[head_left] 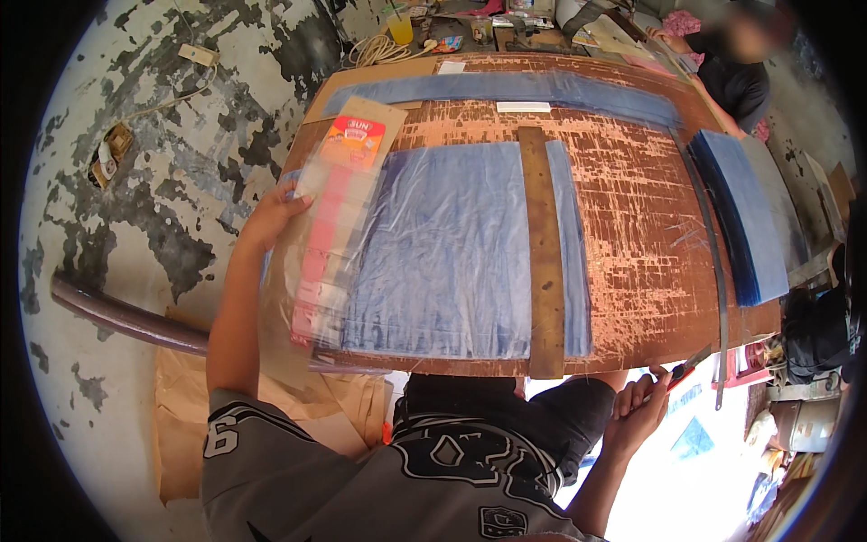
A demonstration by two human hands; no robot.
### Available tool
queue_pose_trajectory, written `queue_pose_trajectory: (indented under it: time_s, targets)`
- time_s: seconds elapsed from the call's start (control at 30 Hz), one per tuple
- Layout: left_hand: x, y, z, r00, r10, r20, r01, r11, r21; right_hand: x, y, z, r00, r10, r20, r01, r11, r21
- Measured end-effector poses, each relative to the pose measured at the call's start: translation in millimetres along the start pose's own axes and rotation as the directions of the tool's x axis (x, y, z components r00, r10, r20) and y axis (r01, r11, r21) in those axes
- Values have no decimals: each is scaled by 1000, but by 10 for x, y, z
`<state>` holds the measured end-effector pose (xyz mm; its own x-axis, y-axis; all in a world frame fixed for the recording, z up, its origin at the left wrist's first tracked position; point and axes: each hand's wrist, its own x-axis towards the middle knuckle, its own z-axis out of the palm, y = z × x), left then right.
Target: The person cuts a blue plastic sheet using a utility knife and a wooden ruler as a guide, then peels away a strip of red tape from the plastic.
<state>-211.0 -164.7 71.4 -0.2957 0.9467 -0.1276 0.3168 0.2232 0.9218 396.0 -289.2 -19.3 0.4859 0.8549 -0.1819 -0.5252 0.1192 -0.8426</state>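
My left hand (284,215) is closed on the left edge of a long cardboard strip (377,117) with a red and orange label, apparently wrapped in clear plastic. Slightly blurred, this strip leans across the left end of a stack of bluish clear plastic sheets (442,244). A brownish flat metal bar (545,262) lies across the sheets near their right end. Beyond the table's front edge, low on the right, my right hand (638,406) grips a utility knife (692,365) with a red and black body, its blade pointing up and right.
The worn brown tabletop (641,262) is heavily scored. A blue plastic strip (506,88) and a white piece (524,107) lie farther back. At right are a thin dark metal strip (711,253) and another blue stack (745,217). A drink cup (399,27) and another person (736,72) are beyond.
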Motion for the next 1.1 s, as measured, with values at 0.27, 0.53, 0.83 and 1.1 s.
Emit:
queue_pose_trajectory:
  time_s: [0.27, 0.53, 0.83, 1.1]
  targets:
    - [477, 898, -345, 974, 157, 162, -201, 932, 303, -73, 48, -63, 1000, -5, -25, 6, 1000, 12]
    - [1523, 1254, -404, 819, 263, 510, -536, 667, 517, -185, 38, -50, 997, 12, -71, -14, 999, -29]
    - [2253, 1102, -32, 781, 258, 569, -559, 694, 454, -245, -4, -26, 991, -16, -135, 8, 998, -62]
    - [2551, 779, 129, 753, 242, 612, -574, 695, 433, -286, 17, 21, 993, -4, -115, -6, 997, -83]
